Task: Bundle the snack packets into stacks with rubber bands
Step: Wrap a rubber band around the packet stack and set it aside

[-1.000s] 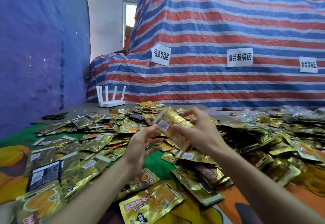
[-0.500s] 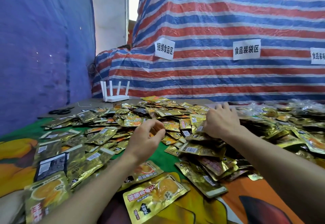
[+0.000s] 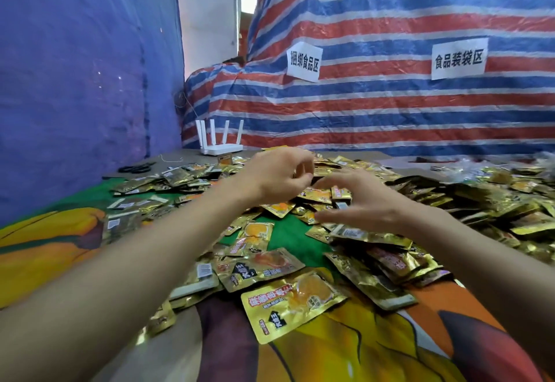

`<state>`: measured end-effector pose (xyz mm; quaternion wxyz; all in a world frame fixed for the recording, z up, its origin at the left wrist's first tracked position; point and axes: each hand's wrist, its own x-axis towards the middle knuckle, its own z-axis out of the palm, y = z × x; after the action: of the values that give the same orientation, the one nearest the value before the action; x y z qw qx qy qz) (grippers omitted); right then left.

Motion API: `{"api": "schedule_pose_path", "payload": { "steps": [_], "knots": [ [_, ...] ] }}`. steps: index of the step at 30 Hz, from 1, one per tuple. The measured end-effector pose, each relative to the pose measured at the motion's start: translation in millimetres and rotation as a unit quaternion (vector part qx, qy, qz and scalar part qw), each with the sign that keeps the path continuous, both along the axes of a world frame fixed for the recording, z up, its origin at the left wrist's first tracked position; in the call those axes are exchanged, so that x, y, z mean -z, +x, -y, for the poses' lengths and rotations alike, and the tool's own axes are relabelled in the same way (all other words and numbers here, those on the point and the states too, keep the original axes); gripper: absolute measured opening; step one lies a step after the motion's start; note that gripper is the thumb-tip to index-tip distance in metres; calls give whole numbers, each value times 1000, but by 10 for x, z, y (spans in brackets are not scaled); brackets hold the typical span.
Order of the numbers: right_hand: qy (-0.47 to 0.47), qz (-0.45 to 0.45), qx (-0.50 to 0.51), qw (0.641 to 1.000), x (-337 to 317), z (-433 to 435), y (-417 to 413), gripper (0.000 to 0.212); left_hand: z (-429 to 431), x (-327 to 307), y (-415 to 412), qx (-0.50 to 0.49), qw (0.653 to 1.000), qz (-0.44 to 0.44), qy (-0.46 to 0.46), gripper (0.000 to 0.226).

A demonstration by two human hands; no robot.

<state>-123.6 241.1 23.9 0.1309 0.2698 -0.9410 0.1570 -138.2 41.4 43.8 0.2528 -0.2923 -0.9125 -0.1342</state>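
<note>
A white router (image 3: 221,148) is standing left beyond the fingers (image 3: 297,158), black scissors (image 3: 135,168) are lying farther left, paper signs (image 3: 304,62) are hanging above on striped tarp (image 3: 390,111).

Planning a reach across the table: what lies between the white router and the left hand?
In the head view, a small orange box stands just in front of the router; from there loose gold snack packets lie up to the left hand.

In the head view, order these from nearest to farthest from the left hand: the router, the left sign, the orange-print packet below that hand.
1. Orange-print packet: on the table, just below the left hand.
2. Router: at the table's far end, left of the hand.
3. Left sign: on the striped tarp behind the table.
</note>
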Motion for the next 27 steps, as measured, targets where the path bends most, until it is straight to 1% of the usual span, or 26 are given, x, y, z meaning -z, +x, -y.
{"api": "schedule_pose_path", "payload": {
  "steps": [1, 2, 3, 4, 5, 6, 8, 9, 10, 11, 13, 14, 17, 18, 20, 22, 23, 25, 26, 27],
  "knots": [
    [-8, 85, -56, 995, 1, 61, 46, 69, 68, -40, 41, -18, 999, 37, -20, 5],
    [-1, 161, -87, 983, 16, 126, 87, 78, 146, -78, 94, -37, 995, 84, -44, 8],
    [17, 221, -104, 969, 41, 193, 120, 85, 234, -115, 160, -55, 987, 133, -71, 16],
    [41, 261, -116, 958, 77, 267, 139, 91, 332, -153, 236, -77, 975, 183, -99, 30],
    [68, 283, -124, 949, 120, 343, 150, 95, 431, -194, 328, -107, 958, 235, -127, 49],
    [92, 296, -129, 942, 168, 416, 154, 100, 538, -231, 430, -149, 933, 289, -155, 72],
    [125, 312, -128, 933, 261, 539, 145, 108, 738, -271, 632, -244, 862, 378, -233, 115],
    [139, 317, -124, 930, 296, 586, 139, 111, 830, -256, 721, -282, 826, 406, -271, 127],
    [152, 320, -118, 928, 318, 617, 133, 112, 911, -220, 795, -311, 798, 421, -299, 133],
    [161, 320, -110, 927, 325, 636, 127, 112, 984, -161, 851, -329, 779, 428, -319, 133],
    [166, 314, -91, 930, 313, 658, 106, 110, 1121, -9, 931, -343, 760, 436, -339, 131],
    [165, 307, -82, 934, 306, 666, 92, 109, 1177, 75, 974, -346, 756, 453, -323, 130],
    [162, 285, -60, 943, 291, 709, 54, 104, 1271, 302, 1064, -325, 756, 528, -210, 137],
    [164, 282, -57, 944, 286, 725, 46, 102, 1284, 353, 1081, -320, 765, 525, -192, 140],
    [160, 271, -54, 948, 279, 758, 28, 96, 1271, 393, 1082, -321, 789, 478, -214, 139],
    [138, 266, -42, 953, 297, 772, 1, 92, 1257, 397, 1027, -313, 804, 445, -239, 133],
    [126, 268, -35, 955, 315, 770, -11, 91, 1255, 390, 994, -306, 808, 447, -229, 125],
    [105, 273, -20, 956, 352, 759, -33, 88, 1236, 366, 934, -284, 816, 478, -157, 106],
    [92, 276, -14, 957, 372, 754, -42, 85, 1212, 355, 912, -270, 822, 485, -128, 99],
    [77, 277, -9, 958, 389, 747, -50, 83, 1177, 337, 886, -257, 833, 474, -125, 97]
  ]
}}
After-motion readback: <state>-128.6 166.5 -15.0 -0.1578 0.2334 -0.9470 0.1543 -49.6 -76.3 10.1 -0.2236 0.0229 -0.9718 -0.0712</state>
